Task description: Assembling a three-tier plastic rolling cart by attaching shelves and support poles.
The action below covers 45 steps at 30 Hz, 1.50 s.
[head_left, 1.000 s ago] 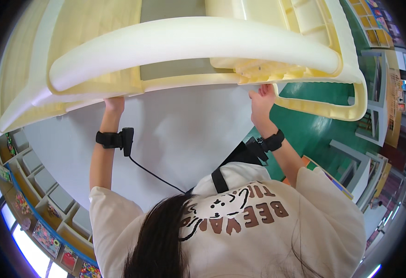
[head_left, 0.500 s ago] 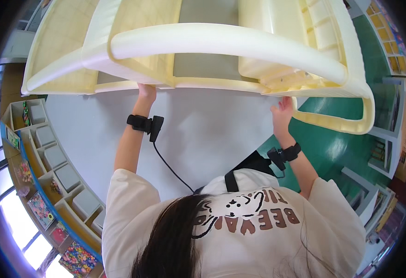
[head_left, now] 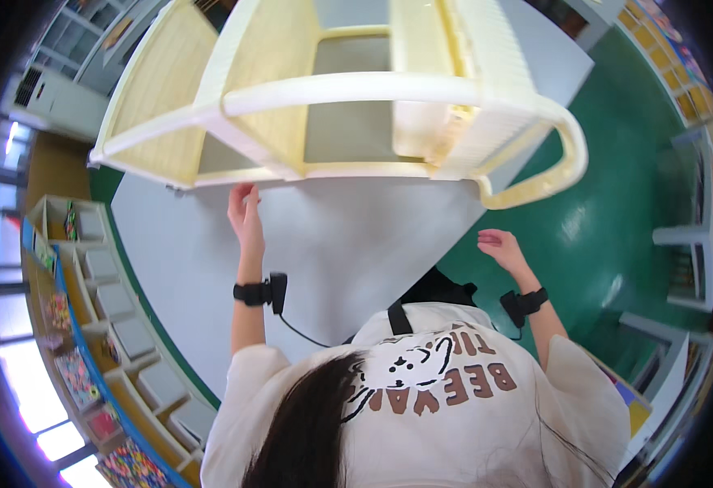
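Observation:
A cream plastic shelf cart [head_left: 348, 89] lies on its side across the grey tabletop [head_left: 332, 252], its shelves standing upright. A looped handle [head_left: 564, 154] sticks out at its right end, and small dark wheel parts show at its left end. My left hand [head_left: 245, 215] is just below the cart's near rail, fingers loosely bent and apart, holding nothing; whether a fingertip touches the rail I cannot tell. My right hand [head_left: 504, 248] is in the air below the handle, apart from the cart, fingers loosely stretched and nothing in them.
Along the left runs a low cubby shelf [head_left: 116, 297] with grey bins and colourful items on top. Green floor [head_left: 592, 236] lies to the right, with grey shelving [head_left: 686, 236] beyond. Both wrists wear black straps with devices; a cable hangs from the left one [head_left: 260, 293].
Both my hands have come away from their places at the cart's near edge; the right has drawn back toward me. The cart appears farther off and shifted in view, as the head view has also moved.

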Available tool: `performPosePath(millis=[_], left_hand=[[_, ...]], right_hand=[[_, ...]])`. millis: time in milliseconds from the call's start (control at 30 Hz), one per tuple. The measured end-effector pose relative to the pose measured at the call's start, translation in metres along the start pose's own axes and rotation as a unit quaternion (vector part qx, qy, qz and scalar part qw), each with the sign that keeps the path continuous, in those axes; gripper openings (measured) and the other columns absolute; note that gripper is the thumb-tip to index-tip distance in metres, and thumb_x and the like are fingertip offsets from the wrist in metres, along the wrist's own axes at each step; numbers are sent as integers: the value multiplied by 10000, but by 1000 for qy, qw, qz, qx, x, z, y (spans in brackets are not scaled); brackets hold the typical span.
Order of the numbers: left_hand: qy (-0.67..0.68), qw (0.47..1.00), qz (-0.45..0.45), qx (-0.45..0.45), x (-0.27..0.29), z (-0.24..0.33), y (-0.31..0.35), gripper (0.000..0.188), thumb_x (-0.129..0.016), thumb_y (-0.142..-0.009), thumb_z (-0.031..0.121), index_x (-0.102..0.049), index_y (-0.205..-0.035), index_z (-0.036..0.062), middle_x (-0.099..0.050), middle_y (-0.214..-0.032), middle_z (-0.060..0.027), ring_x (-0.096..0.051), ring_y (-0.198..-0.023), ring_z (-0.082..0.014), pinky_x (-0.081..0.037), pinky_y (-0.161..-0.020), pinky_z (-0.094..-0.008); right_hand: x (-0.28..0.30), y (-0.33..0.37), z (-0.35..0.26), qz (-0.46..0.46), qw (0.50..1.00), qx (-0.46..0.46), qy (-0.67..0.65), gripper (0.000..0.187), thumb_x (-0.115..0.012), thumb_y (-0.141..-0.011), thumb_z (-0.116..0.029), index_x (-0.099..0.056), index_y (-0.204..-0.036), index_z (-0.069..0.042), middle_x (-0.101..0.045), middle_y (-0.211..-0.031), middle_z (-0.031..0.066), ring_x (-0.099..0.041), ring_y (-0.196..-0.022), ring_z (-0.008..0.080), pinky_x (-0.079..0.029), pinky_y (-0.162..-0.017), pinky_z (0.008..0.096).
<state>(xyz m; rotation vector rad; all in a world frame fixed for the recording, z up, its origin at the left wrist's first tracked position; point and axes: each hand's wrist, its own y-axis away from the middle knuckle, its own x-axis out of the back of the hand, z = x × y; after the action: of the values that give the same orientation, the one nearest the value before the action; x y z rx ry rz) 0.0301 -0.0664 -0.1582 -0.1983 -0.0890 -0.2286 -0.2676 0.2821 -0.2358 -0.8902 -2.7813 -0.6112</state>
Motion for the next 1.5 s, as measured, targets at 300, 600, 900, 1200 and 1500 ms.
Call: performPosePath(millis=[300,600,900,1200,1500], left_hand=[[117,991,-55,-39,-42,28,71,86,-489,-788,32,-507,-861,-8,-523,-766,-38,-498,-728,-102,-414,-679,-223],[-136,987,77,36,-15,-23,98,155,-509,-715,30,-542,-864,59,-546,-736,-70,-528,-641,-144,-436,-564,-245],[-334,941,54,-19,44,-55,14,290,-498,-609,13,-554,-889,70,-529,-766,-114,-522,-658,-251,-442,-623,-334],[-528,834,-35,-159,52,-70,-65,487,-541,-579,20,-495,-1041,166,-454,-995,-78,-409,-976,-259,-317,-839,-428],[-624,744,-217,-101,54,-121,-117,223,-580,-559,87,-580,-781,99,-572,-793,-86,-530,-844,-245,-363,-772,-449]], right_hand=[[122,46,-38,48,995,9,93,327,-606,-691,-136,-538,-967,24,-594,-827,90,-553,-764,133,-437,-687,246],[138,27,-25,-103,935,31,337,195,-639,-645,-150,-570,-711,20,-574,-626,87,-543,-571,126,-435,-533,242],[-22,44,-122,-211,856,271,386,261,-590,-693,-200,-524,-874,-24,-559,-728,109,-545,-663,240,-429,-568,320],[-132,-17,-177,-141,870,312,355,373,-643,-647,-181,-480,-945,-29,-521,-811,111,-520,-752,229,-429,-638,321],[-228,-161,-150,-138,802,283,508,509,-684,-576,-208,-456,-992,-25,-519,-940,153,-495,-868,300,-410,-725,370]])
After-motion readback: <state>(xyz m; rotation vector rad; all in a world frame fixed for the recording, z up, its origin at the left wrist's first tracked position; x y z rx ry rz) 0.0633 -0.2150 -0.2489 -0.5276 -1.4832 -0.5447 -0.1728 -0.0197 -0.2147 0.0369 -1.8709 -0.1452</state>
